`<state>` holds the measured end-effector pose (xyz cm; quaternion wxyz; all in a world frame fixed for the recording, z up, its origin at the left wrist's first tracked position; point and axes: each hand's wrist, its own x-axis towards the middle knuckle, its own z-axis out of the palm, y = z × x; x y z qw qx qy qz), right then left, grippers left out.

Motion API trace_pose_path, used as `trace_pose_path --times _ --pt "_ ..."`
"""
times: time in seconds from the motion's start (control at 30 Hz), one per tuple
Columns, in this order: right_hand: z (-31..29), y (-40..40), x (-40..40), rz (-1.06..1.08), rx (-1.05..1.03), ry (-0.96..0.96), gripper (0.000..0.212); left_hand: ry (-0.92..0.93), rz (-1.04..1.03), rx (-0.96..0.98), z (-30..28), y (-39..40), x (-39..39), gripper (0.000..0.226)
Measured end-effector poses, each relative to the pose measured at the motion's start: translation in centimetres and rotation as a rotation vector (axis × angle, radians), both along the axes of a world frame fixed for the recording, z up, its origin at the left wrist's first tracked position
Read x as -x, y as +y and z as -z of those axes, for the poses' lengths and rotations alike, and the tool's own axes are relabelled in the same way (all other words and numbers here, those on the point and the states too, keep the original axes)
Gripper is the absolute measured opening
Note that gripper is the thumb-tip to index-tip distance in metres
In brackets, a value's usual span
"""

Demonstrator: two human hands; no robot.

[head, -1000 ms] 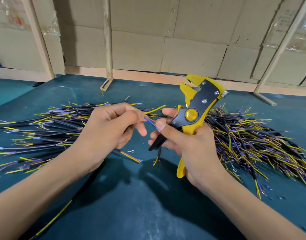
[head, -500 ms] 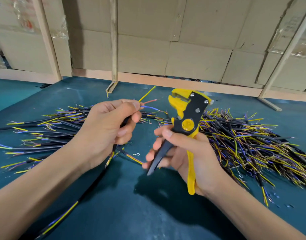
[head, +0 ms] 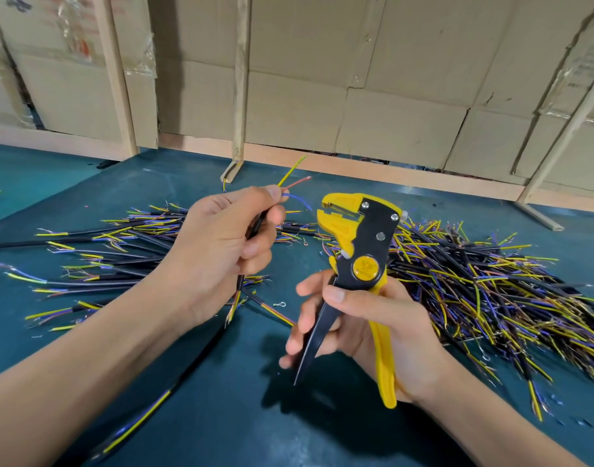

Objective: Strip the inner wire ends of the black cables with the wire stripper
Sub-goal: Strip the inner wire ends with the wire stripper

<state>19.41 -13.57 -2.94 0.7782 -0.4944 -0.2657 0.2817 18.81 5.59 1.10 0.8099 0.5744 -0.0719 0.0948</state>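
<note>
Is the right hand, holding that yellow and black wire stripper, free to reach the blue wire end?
Probably yes: the stripper in the right hand faces the blue wire across open air.

2 heaps of cables lie on the table [head: 221, 416]: 1 heap [head: 113, 254] at left, the other [head: 490, 291] at right. Between them the left hand [head: 218, 254] holds up 1 cable [head: 255, 224], left of the wire stripper [head: 359, 251] in the right hand [head: 373, 335]. Boxes [head: 356, 79] stand behind.
</note>
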Motion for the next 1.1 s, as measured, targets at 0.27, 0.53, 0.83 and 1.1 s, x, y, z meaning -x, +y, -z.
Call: trace_pose_path --times 0.27,0.53,0.83,1.1 --pt "0.5 0.1 0.1 -0.006 -0.007 -0.027 0.026 0.003 -0.011 -0.016 0.3 -0.1 -0.1 0.036" --pt "-0.1 0.2 0.2 -0.006 -0.020 -0.017 0.016 -0.052 -0.062 -0.126 0.3 -0.9 0.0 0.040" --pt "-0.4 0.0 0.3 0.058 0.042 -0.058 0.009 -0.067 -0.101 -0.102 0.5 -1.3 0.1 0.037" --pt "-0.6 0.9 1.4 0.135 -0.002 0.074 0.018 -0.171 -0.207 -0.224 1.2 -1.3 0.1 0.027"
